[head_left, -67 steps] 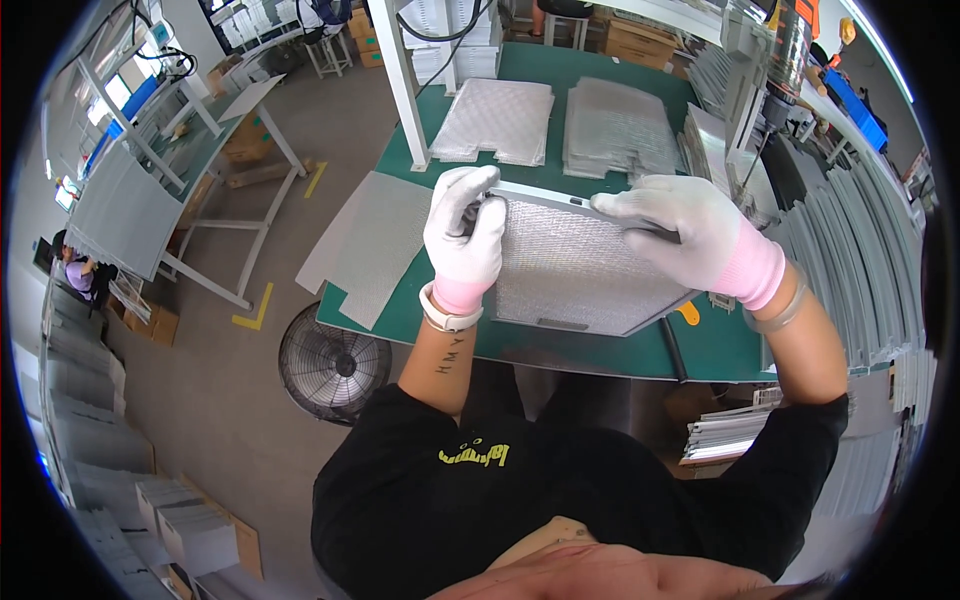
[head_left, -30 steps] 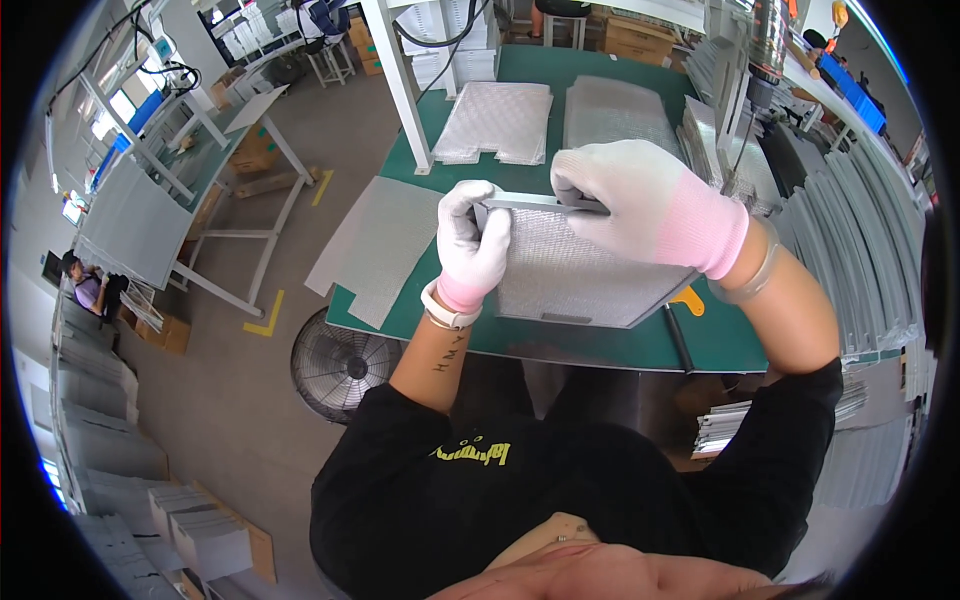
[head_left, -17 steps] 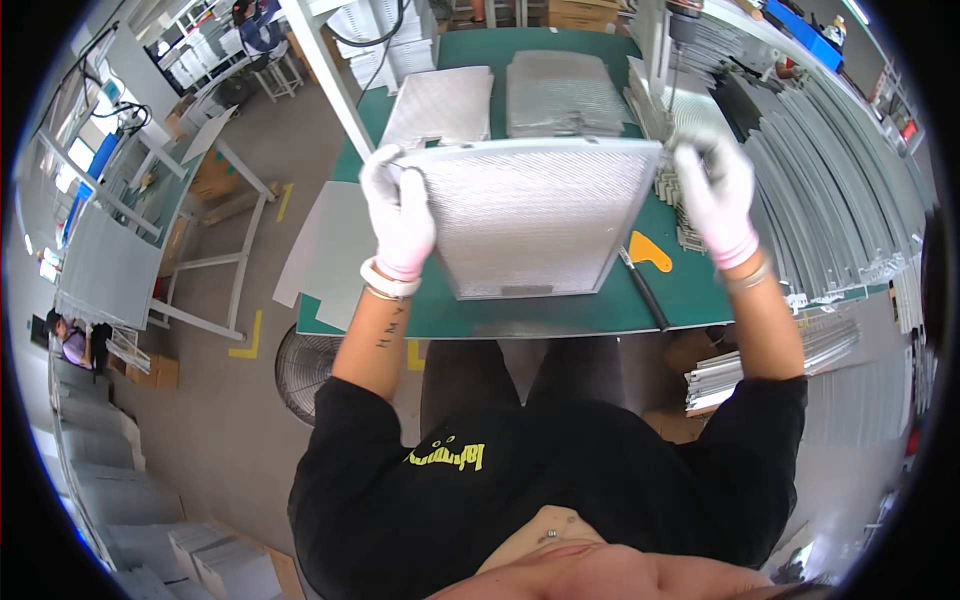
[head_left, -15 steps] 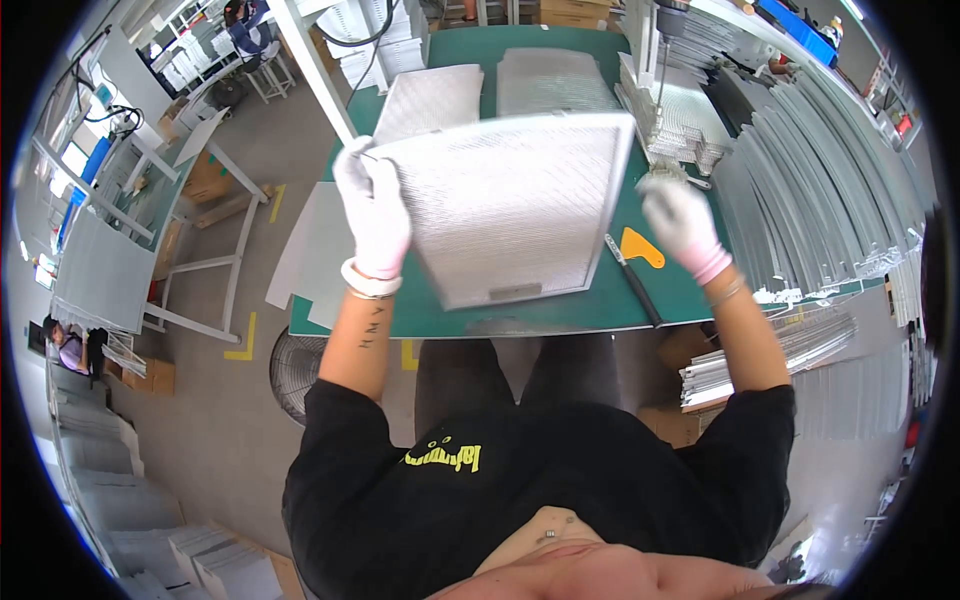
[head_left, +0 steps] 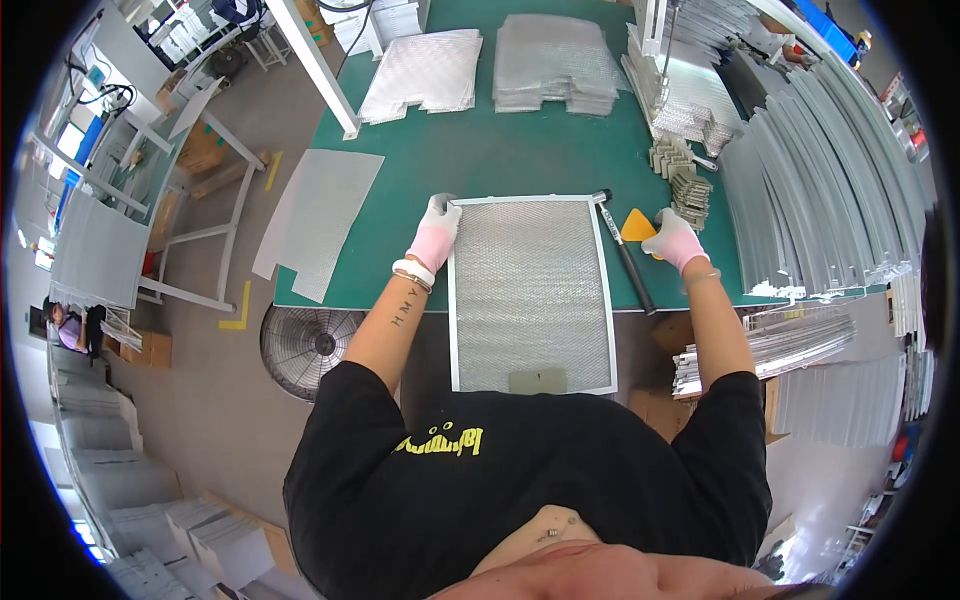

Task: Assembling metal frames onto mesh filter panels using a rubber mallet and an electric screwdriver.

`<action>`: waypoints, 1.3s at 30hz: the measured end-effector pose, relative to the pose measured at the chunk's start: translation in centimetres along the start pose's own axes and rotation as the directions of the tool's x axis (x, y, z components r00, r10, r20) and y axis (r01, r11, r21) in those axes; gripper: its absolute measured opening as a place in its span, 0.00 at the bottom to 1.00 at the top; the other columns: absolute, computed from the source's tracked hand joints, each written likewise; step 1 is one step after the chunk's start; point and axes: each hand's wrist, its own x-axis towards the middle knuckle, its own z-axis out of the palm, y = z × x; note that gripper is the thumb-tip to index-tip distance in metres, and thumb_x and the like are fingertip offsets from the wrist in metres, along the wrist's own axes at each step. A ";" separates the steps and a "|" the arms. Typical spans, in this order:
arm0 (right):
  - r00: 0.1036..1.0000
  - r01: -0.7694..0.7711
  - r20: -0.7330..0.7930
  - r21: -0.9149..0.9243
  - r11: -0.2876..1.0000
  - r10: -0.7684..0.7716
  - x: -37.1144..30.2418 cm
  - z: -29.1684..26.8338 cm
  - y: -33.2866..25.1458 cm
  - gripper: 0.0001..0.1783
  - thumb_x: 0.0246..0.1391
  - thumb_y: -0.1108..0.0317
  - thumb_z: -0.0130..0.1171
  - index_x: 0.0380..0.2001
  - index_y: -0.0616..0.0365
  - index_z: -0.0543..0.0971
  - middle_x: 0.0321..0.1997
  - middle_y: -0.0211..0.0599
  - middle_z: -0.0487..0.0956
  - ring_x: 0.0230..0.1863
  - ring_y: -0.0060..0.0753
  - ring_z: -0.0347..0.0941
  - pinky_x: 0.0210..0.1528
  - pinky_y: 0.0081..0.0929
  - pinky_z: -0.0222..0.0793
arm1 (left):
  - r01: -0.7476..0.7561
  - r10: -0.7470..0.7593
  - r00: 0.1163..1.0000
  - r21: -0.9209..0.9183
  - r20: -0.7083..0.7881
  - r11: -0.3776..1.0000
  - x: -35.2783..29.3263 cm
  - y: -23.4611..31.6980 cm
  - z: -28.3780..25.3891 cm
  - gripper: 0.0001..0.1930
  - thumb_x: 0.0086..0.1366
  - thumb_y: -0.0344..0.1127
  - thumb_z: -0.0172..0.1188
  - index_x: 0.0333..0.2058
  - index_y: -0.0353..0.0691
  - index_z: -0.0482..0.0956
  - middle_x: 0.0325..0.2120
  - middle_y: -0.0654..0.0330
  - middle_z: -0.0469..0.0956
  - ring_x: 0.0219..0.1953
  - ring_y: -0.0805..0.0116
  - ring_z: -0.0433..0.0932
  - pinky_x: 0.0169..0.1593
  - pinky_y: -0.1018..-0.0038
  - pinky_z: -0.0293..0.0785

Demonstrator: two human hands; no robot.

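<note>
A framed metal mesh filter panel [head_left: 530, 290] lies over the near edge of the green table, its lower part reaching toward my body. My gloved left hand [head_left: 436, 235] grips its upper left corner, thumb on the frame. A small greenish plate [head_left: 538, 381] sits at the panel's near end. Just right of the panel lies a hammer [head_left: 625, 258] with a black handle, its head by the upper right corner. My gloved right hand [head_left: 674, 241] is closed on the yellow scraper [head_left: 637, 226], whose blade shows left of the fingers.
Stacked metal brackets [head_left: 688, 195] stand beyond my right hand. Mesh sheets lie in a left pile [head_left: 425, 75] and a right pile [head_left: 553, 65] at the back. White sheets [head_left: 325, 215] overhang the left edge. Many frame strips [head_left: 820, 190] fill the right side.
The panel has come down from a raised, tilted position to lie flat nearer my body, my left hand still on its corner. My right hand has moved down onto the scraper.
</note>
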 end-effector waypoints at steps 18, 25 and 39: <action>0.851 0.521 -0.040 -0.065 0.851 -0.524 -7.2 10.9 -20.8 0.14 0.62 0.64 0.54 0.45 0.63 0.71 0.58 0.54 0.68 0.43 0.58 0.79 0.46 0.45 0.78 | 0.285 -0.116 0.957 -0.935 0.266 0.212 -1.5 -2.5 -1.0 0.15 0.74 0.42 0.46 0.50 0.37 0.68 0.60 0.47 0.69 0.63 0.51 0.68 0.68 0.54 0.64; 0.848 0.519 -0.086 -0.073 0.852 -0.524 -5.6 12.9 -24.6 0.14 0.63 0.61 0.52 0.40 0.62 0.73 0.51 0.49 0.72 0.35 0.51 0.80 0.36 0.44 0.79 | 0.221 -0.141 0.973 -0.910 0.182 0.352 -1.3 -2.5 -1.3 0.20 0.77 0.45 0.42 0.55 0.34 0.67 0.55 0.48 0.72 0.59 0.55 0.71 0.66 0.61 0.66; 0.784 0.611 -0.114 -0.030 0.791 -0.610 -4.7 11.4 -23.8 0.15 0.63 0.59 0.51 0.45 0.58 0.75 0.51 0.43 0.73 0.41 0.51 0.79 0.43 0.42 0.78 | 0.072 0.055 0.988 -0.751 0.143 0.657 -1.9 -2.2 -1.4 0.16 0.77 0.41 0.42 0.52 0.35 0.69 0.53 0.49 0.74 0.56 0.57 0.73 0.64 0.62 0.68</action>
